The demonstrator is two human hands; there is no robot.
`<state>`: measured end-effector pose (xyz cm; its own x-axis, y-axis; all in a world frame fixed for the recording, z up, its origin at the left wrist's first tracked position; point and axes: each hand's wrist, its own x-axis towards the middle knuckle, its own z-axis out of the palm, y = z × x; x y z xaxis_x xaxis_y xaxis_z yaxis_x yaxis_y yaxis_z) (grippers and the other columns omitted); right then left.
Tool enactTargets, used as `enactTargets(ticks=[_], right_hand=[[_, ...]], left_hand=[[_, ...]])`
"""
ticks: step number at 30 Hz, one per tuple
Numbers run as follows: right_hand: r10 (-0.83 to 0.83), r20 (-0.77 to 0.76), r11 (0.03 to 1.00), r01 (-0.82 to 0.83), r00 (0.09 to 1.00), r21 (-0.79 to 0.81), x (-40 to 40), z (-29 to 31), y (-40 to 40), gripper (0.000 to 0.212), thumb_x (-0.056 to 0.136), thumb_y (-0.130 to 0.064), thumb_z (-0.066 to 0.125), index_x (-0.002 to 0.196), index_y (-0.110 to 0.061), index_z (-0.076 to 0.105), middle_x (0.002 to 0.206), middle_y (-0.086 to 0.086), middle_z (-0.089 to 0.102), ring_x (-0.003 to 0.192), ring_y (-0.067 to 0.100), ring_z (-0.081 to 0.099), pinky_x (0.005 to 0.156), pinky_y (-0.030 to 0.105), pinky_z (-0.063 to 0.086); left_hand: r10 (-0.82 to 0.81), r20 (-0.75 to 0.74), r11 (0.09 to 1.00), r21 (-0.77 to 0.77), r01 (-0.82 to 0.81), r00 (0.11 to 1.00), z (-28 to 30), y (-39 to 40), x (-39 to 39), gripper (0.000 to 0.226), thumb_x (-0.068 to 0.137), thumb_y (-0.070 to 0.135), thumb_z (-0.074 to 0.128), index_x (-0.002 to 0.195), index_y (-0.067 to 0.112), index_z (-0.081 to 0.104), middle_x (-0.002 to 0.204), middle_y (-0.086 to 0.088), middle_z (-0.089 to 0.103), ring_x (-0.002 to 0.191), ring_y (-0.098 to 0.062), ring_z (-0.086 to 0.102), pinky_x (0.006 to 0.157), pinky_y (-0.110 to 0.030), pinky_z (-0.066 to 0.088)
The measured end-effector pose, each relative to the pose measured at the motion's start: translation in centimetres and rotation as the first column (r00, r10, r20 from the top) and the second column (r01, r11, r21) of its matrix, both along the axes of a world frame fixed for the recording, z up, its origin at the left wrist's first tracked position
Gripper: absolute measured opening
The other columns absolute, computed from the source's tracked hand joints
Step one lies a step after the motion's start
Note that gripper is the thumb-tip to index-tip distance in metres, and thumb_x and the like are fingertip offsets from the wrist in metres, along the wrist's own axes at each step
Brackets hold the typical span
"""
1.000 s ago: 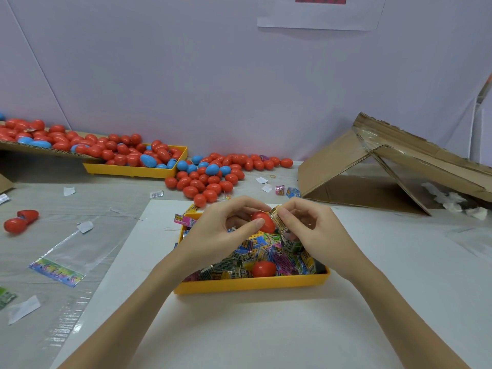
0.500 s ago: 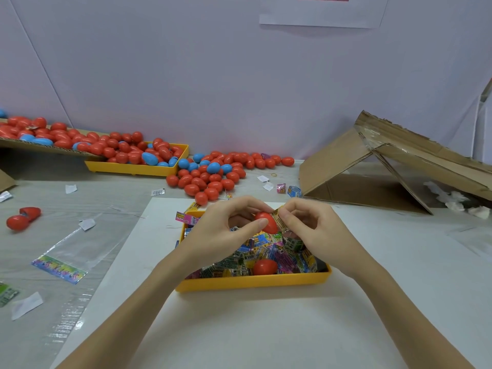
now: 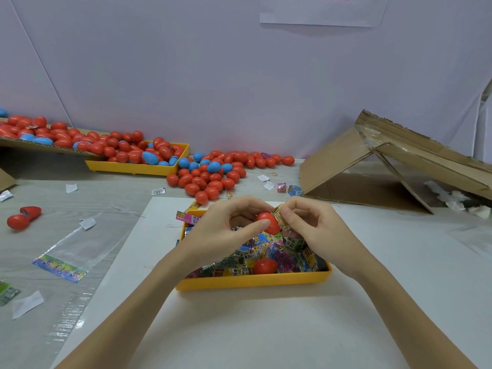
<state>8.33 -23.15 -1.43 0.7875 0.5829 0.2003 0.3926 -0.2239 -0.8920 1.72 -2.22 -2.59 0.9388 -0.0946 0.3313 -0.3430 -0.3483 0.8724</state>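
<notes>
On a pale grey wood-grain table pushed against a plain lilac wall, a white sheet lies under a yellow tray heaped with small printed toy packets. A sheet of paper hangs high on the wall.

Just above the tray's far half, the left hand pinches a red plastic egg shell between thumb and curled fingers. The shell's long axis slopes from upper left down to lower right, with its rounded side towards the camera; which way its mouth faces cannot be told. The right hand pinches a gold-wrapped packet that touches the shell's upper right edge.

A whole red egg sits among the packets near the tray's front wall. Beyond the hands, loose red and blue eggs spread from a second yellow tray across the table. A collapsed cardboard box stands to the right, well apart. To the left lie a clear plastic bag and an opened red egg. Nothing lies between the hands.
</notes>
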Motion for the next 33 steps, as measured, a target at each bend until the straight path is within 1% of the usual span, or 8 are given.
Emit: enactTargets(ticks=[5, 10, 13, 17, 22, 26, 30, 33], right_hand=[[0.006, -0.005, 1.0, -0.006, 1.0, 0.018, -0.18, 0.16, 0.08, 0.027, 0.097, -0.042, 0.055, 0.092, -0.02, 0.069, 0.087, 0.003, 0.074, 0.08, 0.009, 0.07, 0.07, 0.019, 0.055], [0.028, -0.073, 0.996, -0.022, 0.997, 0.084, -0.25, 0.19, 0.05, 0.034, 0.098, -0.041, 0.053, 0.093, -0.01, 0.066, 0.084, 0.01, 0.069, 0.073, 0.007, 0.062, 0.068, 0.017, 0.053], [0.024, -0.06, 0.998, -0.021, 0.998, 0.059, -0.22, 0.16, 0.1, 0.027, 0.101, -0.037, 0.054, 0.092, -0.016, 0.068, 0.081, 0.001, 0.071, 0.072, 0.003, 0.064, 0.069, 0.017, 0.053], [0.025, -0.028, 0.999, -0.024, 0.999, 0.041, -0.36, 0.22, 0.18, 0.026, 0.097, -0.042, 0.055, 0.089, -0.022, 0.069, 0.083, -0.001, 0.072, 0.077, 0.003, 0.069, 0.069, 0.015, 0.053], [0.02, -0.011, 1.0, -0.02, 1.0, 0.02, -0.36, 0.16, 0.11, 0.024, 0.097, -0.042, 0.056, 0.09, -0.025, 0.071, 0.088, 0.001, 0.074, 0.082, 0.011, 0.072, 0.075, 0.021, 0.057], [0.013, 0.012, 1.0, -0.013, 1.0, 0.015, -0.5, 0.3, 0.16, 0.025, 0.095, -0.042, 0.058, 0.092, -0.021, 0.072, 0.084, 0.0, 0.074, 0.079, 0.009, 0.071, 0.075, 0.02, 0.057], [-0.028, 0.015, 0.999, 0.028, 0.999, 0.043, -0.44, 0.23, 0.16, 0.023, 0.098, -0.036, 0.061, 0.097, -0.016, 0.072, 0.084, 0.002, 0.075, 0.079, 0.012, 0.072, 0.075, 0.027, 0.061], [-0.054, 0.002, 0.995, 0.053, 0.999, 0.086, -0.42, 0.15, 0.16, 0.014, 0.099, -0.027, 0.064, 0.101, -0.016, 0.073, 0.086, 0.001, 0.076, 0.079, 0.01, 0.074, 0.071, 0.022, 0.06]], left_hand=[[0.005, -0.006, 1.0, -0.002, -0.005, 1.0, -0.01, 0.03, -0.06, 0.025, 0.096, 0.016, 0.072, 0.12, 0.016, 0.071, 0.106, 0.002, 0.076, 0.103, -0.015, 0.073, 0.092, -0.036, 0.06], [-0.006, -0.003, 1.0, -0.017, 0.006, 1.0, 0.04, 0.02, -0.07, 0.026, 0.095, 0.015, 0.074, 0.12, 0.017, 0.072, 0.106, 0.002, 0.076, 0.102, -0.016, 0.073, 0.091, -0.033, 0.06], [-0.002, 0.002, 1.0, -0.012, 0.002, 1.0, -0.01, 0.01, -0.05, 0.026, 0.095, 0.018, 0.073, 0.12, 0.017, 0.072, 0.106, 0.003, 0.076, 0.102, -0.016, 0.073, 0.091, -0.033, 0.06], [0.0, 0.009, 1.0, -0.007, 0.001, 1.0, 0.04, 0.03, -0.02, 0.024, 0.096, 0.019, 0.072, 0.12, 0.019, 0.072, 0.105, 0.004, 0.076, 0.103, -0.016, 0.073, 0.09, -0.032, 0.061], [0.026, 0.023, 1.0, 0.001, -0.026, 0.999, 0.04, -0.05, -0.02, 0.02, 0.095, 0.019, 0.073, 0.116, 0.017, 0.073, 0.1, 0.006, 0.076, 0.098, -0.015, 0.074, 0.085, -0.028, 0.061], [0.035, 0.031, 0.999, -0.011, -0.035, 0.999, 0.0, -0.12, -0.07, 0.016, 0.096, 0.018, 0.073, 0.112, 0.017, 0.074, 0.099, 0.002, 0.076, 0.095, -0.017, 0.074, 0.085, -0.034, 0.062], [0.067, 0.039, 0.996, -0.059, -0.065, 0.997, -0.08, -0.12, -0.03, 0.014, 0.097, 0.015, 0.072, 0.111, 0.014, 0.073, 0.096, -0.001, 0.075, 0.092, -0.02, 0.074, 0.085, -0.041, 0.062], [0.099, 0.047, 0.989, -0.117, -0.093, 0.994, -0.02, -0.07, 0.05, 0.014, 0.097, 0.013, 0.071, 0.111, 0.012, 0.073, 0.097, -0.003, 0.076, 0.092, -0.021, 0.075, 0.085, -0.039, 0.063]])
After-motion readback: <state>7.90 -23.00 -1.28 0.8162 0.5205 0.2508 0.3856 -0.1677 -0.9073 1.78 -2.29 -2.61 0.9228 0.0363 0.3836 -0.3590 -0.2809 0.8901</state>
